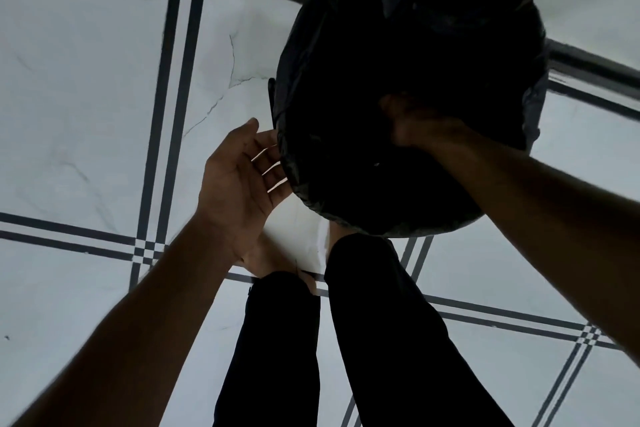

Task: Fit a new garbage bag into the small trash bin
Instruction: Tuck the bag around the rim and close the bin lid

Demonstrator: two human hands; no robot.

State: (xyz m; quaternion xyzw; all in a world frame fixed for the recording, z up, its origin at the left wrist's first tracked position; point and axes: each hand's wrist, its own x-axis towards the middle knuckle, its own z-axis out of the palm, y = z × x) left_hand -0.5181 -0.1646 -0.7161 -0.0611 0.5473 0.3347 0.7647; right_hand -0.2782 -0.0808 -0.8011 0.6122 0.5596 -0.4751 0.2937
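down past my arms, the small trash bin [408, 80] stands on the pale tiled floor [86, 80], just beyond both my hands and ahead of my legs [381, 340] in dark trousers. its mouth is already lined with the black garbage bag [346, 184], whose plastic is folded over the rim and hangs wrinkled down the outside on the near edge. my left hand [242, 180] sits at the left side of the bin, palm turned toward it, fingers [266, 156] spread a little with light showing between them; the fingertips disappear behind the bag's overhang, so they seem to be touching the plastic there, but the hand is open rather than clenched. my right hand [415, 121] reaches over the near right part of the rim and down into the dark of the bag; it is blurred and in shadow, and i cannot tell whether it grips the plastic or just presses on it. dark double lines cross the floor tiles to the left of my left hand and under my forearms.
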